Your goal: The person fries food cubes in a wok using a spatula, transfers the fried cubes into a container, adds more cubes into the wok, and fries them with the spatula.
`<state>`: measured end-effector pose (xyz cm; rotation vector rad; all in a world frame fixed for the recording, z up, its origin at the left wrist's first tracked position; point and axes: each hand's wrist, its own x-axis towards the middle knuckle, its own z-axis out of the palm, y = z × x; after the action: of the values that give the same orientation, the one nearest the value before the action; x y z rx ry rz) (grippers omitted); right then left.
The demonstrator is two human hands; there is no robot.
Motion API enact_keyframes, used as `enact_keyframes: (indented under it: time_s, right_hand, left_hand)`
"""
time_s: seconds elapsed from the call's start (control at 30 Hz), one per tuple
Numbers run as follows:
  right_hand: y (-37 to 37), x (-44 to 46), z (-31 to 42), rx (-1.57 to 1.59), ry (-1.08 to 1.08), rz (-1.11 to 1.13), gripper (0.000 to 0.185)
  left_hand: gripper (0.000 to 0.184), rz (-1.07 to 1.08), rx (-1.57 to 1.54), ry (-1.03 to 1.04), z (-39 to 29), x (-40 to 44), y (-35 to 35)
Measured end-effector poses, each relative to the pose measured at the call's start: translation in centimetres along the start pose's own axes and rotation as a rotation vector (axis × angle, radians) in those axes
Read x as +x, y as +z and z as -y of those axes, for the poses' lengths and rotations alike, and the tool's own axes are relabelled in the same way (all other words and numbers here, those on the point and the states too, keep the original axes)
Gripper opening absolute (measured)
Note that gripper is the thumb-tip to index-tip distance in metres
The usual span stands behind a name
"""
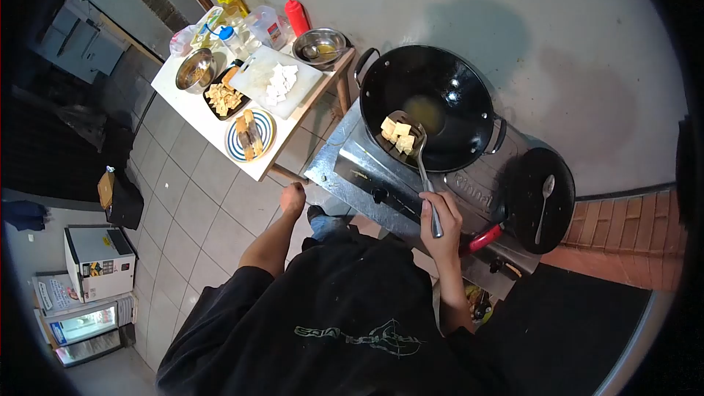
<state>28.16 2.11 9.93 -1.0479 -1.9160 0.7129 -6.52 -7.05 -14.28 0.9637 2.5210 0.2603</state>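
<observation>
Cubes (398,135): pale, heaped on slotted ladle (423,164), over wok (462,92), near side.
Right hand (442,221): I'm gripping ladle handle.
Ladle: step looks like handling cubes above liquid (425,112); next move likely calls for a steady, level wrist.
Left hand (292,199): hangs near table (258,169) corner; can't tell open or closed.

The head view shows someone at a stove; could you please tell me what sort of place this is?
Most likely a kitchen, home or commercial unclear: a black wok sits on a metal stove, and a cutting board lies on a table nearby.
</observation>
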Motion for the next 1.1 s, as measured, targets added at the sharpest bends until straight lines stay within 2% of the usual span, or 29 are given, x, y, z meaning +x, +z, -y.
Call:
enact_keyframes:
  time_s: [0.07,0.27,0.4,0.47,0.63,0.77,0.83,0.87,0.93,1.1]
  right_hand:
    - [-0.2,-0.2,0.2,0.026,0.028,0.010,0.013]
    - [-0.4,-0.5,0.2,0.016,0.038,0.026,0.014]
    - [-0.4,-0.5,0.0,0.011,0.014,0.014,0.014]
    - [-0.5,-0.5,0.2,0.020,0.038,0.028,0.014]
    - [-0.6,-0.2,0.3,0.017,0.033,0.038,0.013]
    - [-0.8,-0.1,0.2,0.005,0.014,0.038,0.013]
    - [-0.8,0.0,0.0,0.007,0.019,0.039,0.013]
    - [-0.8,-0.1,0.0,0.009,0.026,0.041,0.013]
    - [-0.9,0.0,0.2,0.013,0.029,0.042,0.012]
    - [-0.8,0.4,0.1,0.014,0.021,0.024,0.012]
  left_hand:
    - [0.026,-0.043,-0.096,-0.140,0.0,0.0,-0.4]
    - [0.023,-0.191,-0.178,-0.205,-1.1,0.7,-1.6]
    - [0.020,-0.291,-0.243,-0.116,-2.4,0.0,-2.0]
    - [0.020,-0.224,-0.157,-0.001,-3.2,-1.0,-2.5]
    - [0.020,-0.200,-0.128,0.029,-3.7,-0.9,-1.5]
    - [0.018,-0.306,-0.302,-0.098,-3.9,2.2,1.1]
    - [0.017,-0.504,-1.013,-0.325,-3.0,6.5,4.4]
    - [0.012,-0.510,-1.217,-0.369,-5.0,6.8,3.5]
    - [0.013,-0.606,-1.324,-0.100,-9.7,5.8,0.7]
    - [0.020,-0.587,-1.094,-0.051,-17.1,5.8,-3.8]
